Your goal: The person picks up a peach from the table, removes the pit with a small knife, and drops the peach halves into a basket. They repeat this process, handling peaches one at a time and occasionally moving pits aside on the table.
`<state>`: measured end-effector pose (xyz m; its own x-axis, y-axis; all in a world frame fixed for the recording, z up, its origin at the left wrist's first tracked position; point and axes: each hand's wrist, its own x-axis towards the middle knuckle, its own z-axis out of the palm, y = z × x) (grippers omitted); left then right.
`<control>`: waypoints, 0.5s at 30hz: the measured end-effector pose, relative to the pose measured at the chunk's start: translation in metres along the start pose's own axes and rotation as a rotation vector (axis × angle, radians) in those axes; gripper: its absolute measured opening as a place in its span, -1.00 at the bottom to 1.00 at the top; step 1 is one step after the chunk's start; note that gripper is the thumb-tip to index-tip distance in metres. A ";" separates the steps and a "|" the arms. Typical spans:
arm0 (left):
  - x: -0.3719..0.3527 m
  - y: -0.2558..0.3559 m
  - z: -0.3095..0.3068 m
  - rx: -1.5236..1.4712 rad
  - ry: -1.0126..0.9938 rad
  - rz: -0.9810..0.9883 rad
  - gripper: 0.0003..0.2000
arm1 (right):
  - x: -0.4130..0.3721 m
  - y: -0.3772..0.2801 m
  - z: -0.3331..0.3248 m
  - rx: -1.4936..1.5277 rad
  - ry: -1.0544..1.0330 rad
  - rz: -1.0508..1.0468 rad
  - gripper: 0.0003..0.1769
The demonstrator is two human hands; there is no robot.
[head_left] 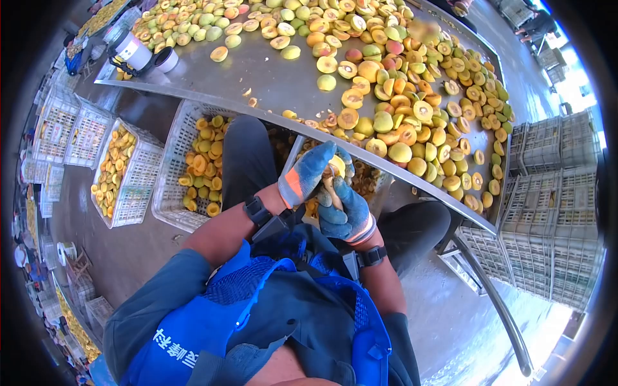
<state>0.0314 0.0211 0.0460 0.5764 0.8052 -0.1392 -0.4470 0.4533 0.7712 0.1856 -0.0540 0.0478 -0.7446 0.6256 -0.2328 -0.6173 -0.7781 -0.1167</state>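
My left hand (310,172), in a blue and orange work glove, is closed around a halved yellow peach (337,165) just above my lap. My right hand (347,213), gloved too, grips a small tool with a tan handle (329,188). The tool's upper end meets the fruit; its tip is hidden by fruit and fingers. Both hands are close together at the front edge of the metal table (277,74). Many halved peaches (399,109) lie heaped on that table, some cut side up with the stone hollow showing.
A crate of peach halves (183,164) stands by my knee, with another filled crate (125,183) further left. Stacked crates (547,212) rise at the right. A white and grey container (133,53) and a cup (166,60) stand on the table. A curved metal bar (496,302) runs at lower right.
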 end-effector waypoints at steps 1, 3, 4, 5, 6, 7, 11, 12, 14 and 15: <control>0.001 0.001 -0.001 -0.013 0.004 -0.026 -0.52 | 0.000 -0.002 -0.003 -0.003 0.031 0.000 -0.50; 0.005 -0.004 0.001 -0.114 0.096 -0.043 -0.53 | -0.002 -0.002 -0.008 0.000 0.101 0.002 -0.48; 0.007 -0.002 -0.002 -0.186 0.145 -0.072 -0.53 | -0.003 -0.001 -0.008 -0.029 0.048 0.001 -0.49; 0.009 0.001 -0.006 -0.257 0.192 -0.100 -0.52 | -0.005 0.000 -0.008 -0.059 -0.007 -0.002 -0.50; 0.006 0.009 -0.015 -0.259 0.269 -0.049 -0.49 | -0.007 0.002 -0.006 -0.089 -0.063 -0.003 -0.51; 0.006 0.013 -0.031 -0.151 0.441 0.068 -0.49 | -0.009 0.005 -0.002 -0.219 0.024 -0.019 -0.51; -0.042 0.087 -0.105 1.144 0.652 0.754 -0.73 | -0.010 0.006 -0.019 -1.011 0.473 -0.217 -0.53; -0.061 0.106 -0.129 1.774 0.817 0.860 -0.75 | -0.003 0.016 -0.044 -1.268 0.589 -0.342 -0.52; -0.085 0.129 -0.186 1.145 0.951 0.502 -0.67 | -0.004 0.019 -0.059 -1.574 0.803 -0.280 -0.55; -0.084 0.136 -0.184 1.570 0.994 0.501 -0.65 | -0.005 0.020 -0.061 -1.517 0.794 -0.271 -0.55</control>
<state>-0.2038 0.0851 0.0484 -0.1822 0.8863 0.4258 0.8278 -0.0954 0.5528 0.1923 -0.0757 -0.0125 -0.0845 0.9210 -0.3802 0.4226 -0.3124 -0.8508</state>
